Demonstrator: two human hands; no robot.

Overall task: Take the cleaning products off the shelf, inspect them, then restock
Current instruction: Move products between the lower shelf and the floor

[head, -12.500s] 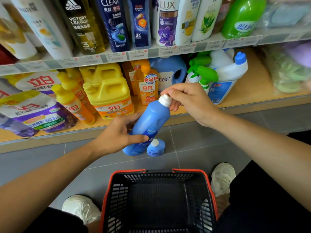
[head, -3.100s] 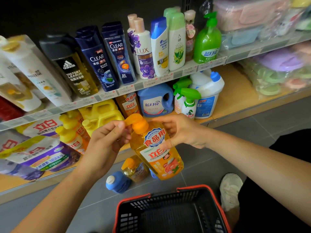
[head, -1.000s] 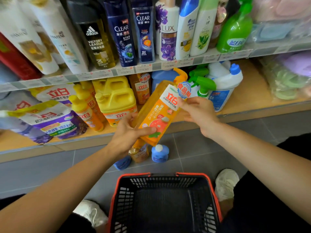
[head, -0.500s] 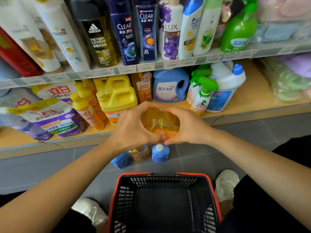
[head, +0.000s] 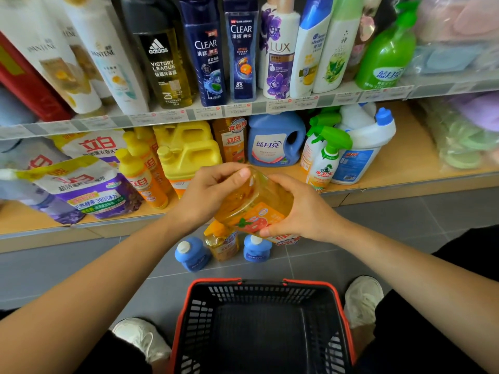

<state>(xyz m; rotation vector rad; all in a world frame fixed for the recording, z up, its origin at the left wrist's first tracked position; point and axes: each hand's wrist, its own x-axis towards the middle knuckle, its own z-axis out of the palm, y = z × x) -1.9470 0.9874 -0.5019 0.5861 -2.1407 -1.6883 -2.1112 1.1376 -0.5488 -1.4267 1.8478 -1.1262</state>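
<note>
I hold an orange dish-soap bottle (head: 253, 209) upside down in front of the lower shelf (head: 399, 168), its base turned toward me. My left hand (head: 208, 195) grips its left side and my right hand (head: 299, 209) grips its right side, fingers curled round it. On the floor below stand two blue bottles, the left one (head: 191, 255) and the right one (head: 256, 248), with a second orange bottle (head: 222, 242) between them. More orange soap (head: 232, 141), a blue detergent jug (head: 275, 141) and green-trigger sprays (head: 324, 157) remain on the shelf.
A red and black shopping basket (head: 263, 287) sits on the grey floor between my white shoes (head: 363, 298). Yellow jugs (head: 189, 155) and refill pouches (head: 81, 190) fill the shelf's left. Shampoo bottles (head: 240, 49) line the upper shelf.
The orange bottle, tilted with its cap up a second ago, has been turned over and lowered; both hands now grip its sides with the base facing me.
</note>
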